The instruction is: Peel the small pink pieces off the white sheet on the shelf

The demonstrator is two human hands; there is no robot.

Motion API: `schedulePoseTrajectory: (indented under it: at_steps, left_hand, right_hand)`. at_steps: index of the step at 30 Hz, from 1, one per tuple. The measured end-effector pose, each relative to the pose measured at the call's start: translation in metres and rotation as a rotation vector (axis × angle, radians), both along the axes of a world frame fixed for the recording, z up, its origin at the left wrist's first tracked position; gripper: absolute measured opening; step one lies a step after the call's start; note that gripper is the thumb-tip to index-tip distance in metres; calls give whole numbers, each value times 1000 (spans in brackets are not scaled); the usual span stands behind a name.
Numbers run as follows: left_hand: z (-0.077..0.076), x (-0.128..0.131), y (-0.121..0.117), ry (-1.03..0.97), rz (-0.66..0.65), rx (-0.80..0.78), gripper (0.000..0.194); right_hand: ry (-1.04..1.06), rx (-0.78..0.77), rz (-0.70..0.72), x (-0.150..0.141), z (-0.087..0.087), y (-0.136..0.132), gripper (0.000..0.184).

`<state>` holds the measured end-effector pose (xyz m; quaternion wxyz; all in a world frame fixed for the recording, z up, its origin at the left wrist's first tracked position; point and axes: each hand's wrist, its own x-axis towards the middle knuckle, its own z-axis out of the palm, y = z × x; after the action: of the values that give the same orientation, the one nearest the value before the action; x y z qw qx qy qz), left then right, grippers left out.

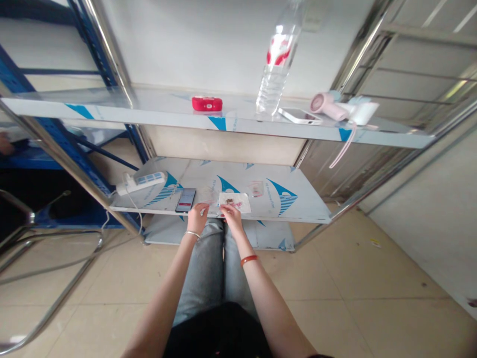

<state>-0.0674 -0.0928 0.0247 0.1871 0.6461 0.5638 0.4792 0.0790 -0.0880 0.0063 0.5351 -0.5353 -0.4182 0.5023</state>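
Note:
My left hand (198,217) is at the front edge of the middle shelf, just right of a dark phone (186,200) with a lit screen. Its fingers curl together in a pinch; whatever lies between them is too small to make out. My right hand (232,218) is close by, its fingertips at the lower left corner of a white packet or sheet with red print (243,203). Those fingers are also pinched, and what they hold cannot be told. Small dark bits (230,201) lie on the sheet. A clear plastic bag (205,194) rests behind my hands.
A small clear bag with a reddish mark (256,188) lies right of the sheet. At the left is a white power strip (141,183) with a cable. The upper shelf holds a red case (207,104), a water bottle (276,74), a white phone (300,116) and a pink handheld fan (328,106).

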Motion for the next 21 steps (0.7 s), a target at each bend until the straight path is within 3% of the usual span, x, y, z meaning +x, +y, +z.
schedulePoseTrajectory:
  at_steps: [5, 9, 12, 15, 18, 21]
  left_hand:
    - [3, -12, 50, 156, -11, 90, 21]
    - [-9, -14, 83, 234, -19, 128, 25]
    - [-35, -14, 92, 271, -27, 100, 30]
    - [-72, -17, 87, 329, -56, 16, 36]
    - [-106, -21, 79, 399, -76, -49, 44]
    - [-125, -21, 72, 471, -62, -99, 50]
  right_hand:
    - [-113, 80, 9, -14, 9, 51, 32]
    - [-392, 155, 34, -19, 5, 76, 33]
    - [-722, 227, 153, -15, -7, 80, 42]
    - [-982, 291, 276, -9, -25, 77, 51]
    - [-1112, 312, 343, -7, -43, 74, 52]
    - [-1167, 328, 386, -9, -54, 75, 47]
